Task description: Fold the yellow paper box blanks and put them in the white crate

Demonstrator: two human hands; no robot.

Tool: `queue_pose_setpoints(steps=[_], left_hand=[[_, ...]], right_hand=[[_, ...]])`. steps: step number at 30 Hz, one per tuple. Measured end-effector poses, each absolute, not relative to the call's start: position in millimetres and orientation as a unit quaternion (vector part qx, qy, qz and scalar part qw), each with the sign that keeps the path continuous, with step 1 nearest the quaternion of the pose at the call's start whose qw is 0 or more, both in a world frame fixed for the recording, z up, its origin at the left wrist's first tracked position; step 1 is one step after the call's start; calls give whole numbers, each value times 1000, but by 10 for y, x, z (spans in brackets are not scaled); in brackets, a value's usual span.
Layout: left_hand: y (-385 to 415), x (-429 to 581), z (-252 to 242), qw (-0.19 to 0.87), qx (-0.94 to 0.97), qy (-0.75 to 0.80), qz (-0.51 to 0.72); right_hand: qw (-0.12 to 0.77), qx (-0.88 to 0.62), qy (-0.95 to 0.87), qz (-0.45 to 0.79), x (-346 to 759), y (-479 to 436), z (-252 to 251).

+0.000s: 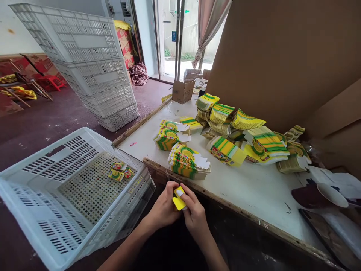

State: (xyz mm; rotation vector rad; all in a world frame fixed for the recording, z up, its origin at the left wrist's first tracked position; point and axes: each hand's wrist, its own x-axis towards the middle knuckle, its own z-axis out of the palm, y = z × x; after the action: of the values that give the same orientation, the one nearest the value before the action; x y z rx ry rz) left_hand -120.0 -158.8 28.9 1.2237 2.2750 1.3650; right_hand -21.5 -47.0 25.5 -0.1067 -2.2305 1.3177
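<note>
Between my two hands, in front of the table edge, is a small yellow carton (178, 202) with white flaps. My left hand (166, 206) is closed around its left side. On the other side, my right hand (195, 210) grips it, with the thumb and fingers over a flap. Much of the carton is hidden by my fingers. Just beyond my hands, a stack of flat yellow and green cartons (186, 162) lies on the table, with another stack (169, 135) behind it. Several folded cartons (120, 171) rest in the white plastic crate (93, 233) at my left.
More bundles of flat cartons (225, 116) are heaped at the back right of the white table (225, 188). A dark cup (318, 195) and a tablet-like dark object (324, 233) sit at the right. Tall stacked crates (96, 71) stand on the floor at the left.
</note>
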Motion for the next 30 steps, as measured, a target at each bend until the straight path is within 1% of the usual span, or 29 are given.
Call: queue_pose_setpoints(steps=[2,4,10,14,16,18,20,23,25,27,28,30], left_hand=[[-1614,-1218,339,68,394,804,440],[-1640,-1235,396,49,387,827,406],[-1682,-1257,494,54,414,829,373],[-1696,-1283,553,86,435,813,376],[-1687,-1282,572,79,442,815,367],[-1668,-1268,570,52,443,822,353],[-1657,-1264,550,26,440,829,345],[-1729,-1363,515,-2,414,833,367],[-1865,-1529,511,-71,334,856,388],[-2045,-1737,527,-194,187,884,382],[-2133,-1833,537,-239,127,886,377],[-2266,-1962,541,-271,88,875,391]], right_hand=[[297,-49,-825,479,-225,-417,242],[294,-39,-832,468,-230,-388,235],[236,-4,-867,440,-214,-352,281],[164,22,-880,445,-189,-189,430],[129,27,-888,440,-191,-144,484],[116,11,-897,427,-214,-172,492],[128,-12,-901,414,-262,-256,472],[177,-22,-891,417,-388,-355,474],[223,-31,-881,416,-515,-313,523],[282,-70,-876,384,-673,-170,580],[312,-99,-875,356,-757,-74,596],[343,-159,-877,296,-920,126,590]])
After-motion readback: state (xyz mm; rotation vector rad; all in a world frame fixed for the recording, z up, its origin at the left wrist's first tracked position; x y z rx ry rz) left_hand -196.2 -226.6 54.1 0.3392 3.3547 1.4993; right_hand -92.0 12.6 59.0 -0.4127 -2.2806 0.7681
